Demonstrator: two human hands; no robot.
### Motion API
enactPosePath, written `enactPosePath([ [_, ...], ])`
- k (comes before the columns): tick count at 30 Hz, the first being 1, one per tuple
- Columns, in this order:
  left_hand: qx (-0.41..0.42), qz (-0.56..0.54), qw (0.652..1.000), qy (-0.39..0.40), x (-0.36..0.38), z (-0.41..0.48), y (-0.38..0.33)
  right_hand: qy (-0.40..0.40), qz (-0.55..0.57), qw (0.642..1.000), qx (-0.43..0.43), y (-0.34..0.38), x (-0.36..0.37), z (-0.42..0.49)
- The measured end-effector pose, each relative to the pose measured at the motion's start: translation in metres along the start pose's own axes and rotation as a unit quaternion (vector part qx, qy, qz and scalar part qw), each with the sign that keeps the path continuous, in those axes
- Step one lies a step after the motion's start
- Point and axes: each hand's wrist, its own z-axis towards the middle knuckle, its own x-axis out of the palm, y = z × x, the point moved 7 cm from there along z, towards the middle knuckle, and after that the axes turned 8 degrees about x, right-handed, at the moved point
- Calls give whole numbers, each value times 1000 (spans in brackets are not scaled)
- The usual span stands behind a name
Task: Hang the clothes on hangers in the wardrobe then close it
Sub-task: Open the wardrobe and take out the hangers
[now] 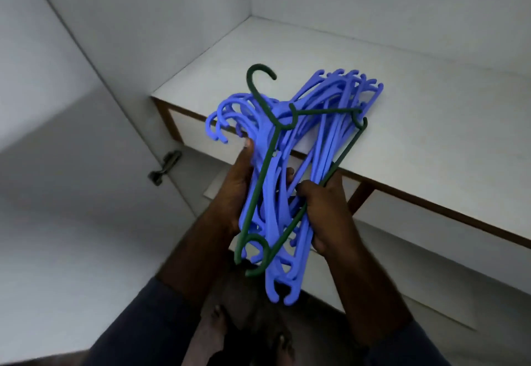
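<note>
A bundle of several blue plastic hangers (pixel 324 124) hangs in front of me, with one dark green hanger (pixel 265 164) lying on top of it. My left hand (pixel 235 190) grips the bundle from the left, thumb up along the blue necks. My right hand (pixel 327 210) holds the bundle's lower right side, fingers curled round the bars. The hooks point up and to the left. The far end of the bundle sits over the front edge of a white wardrobe shelf (pixel 416 124). No clothes are in view.
The wardrobe's white side wall (pixel 143 21) and back wall rise behind the shelf. An open white door (pixel 71 179) stands at the left with a metal hinge (pixel 165 167). White drawer fronts (pixel 431 239) sit under the shelf. My bare feet (pixel 212 334) are on the floor below.
</note>
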Motion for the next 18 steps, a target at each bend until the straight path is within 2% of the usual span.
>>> enactPosePath([
  [4,32,81,992,-88,-22,-39,9,-11,-52,999,2,-17,3,-23],
  [6,41,80,987,-131,-46,-60,16,2,-6,1000,17,-26,9,-31],
  [8,16,77,983,-168,-74,-84,28,17,9,999,30,-38,19,-44],
  [10,1,45,980,-195,-89,-116,36,34,-5,999,30,-52,28,-58],
  [14,38,-17,984,-175,-91,-195,41,45,-20,998,40,-96,54,-101],
  [18,70,-121,971,-193,-144,-285,40,92,-57,993,42,-154,93,-168],
])
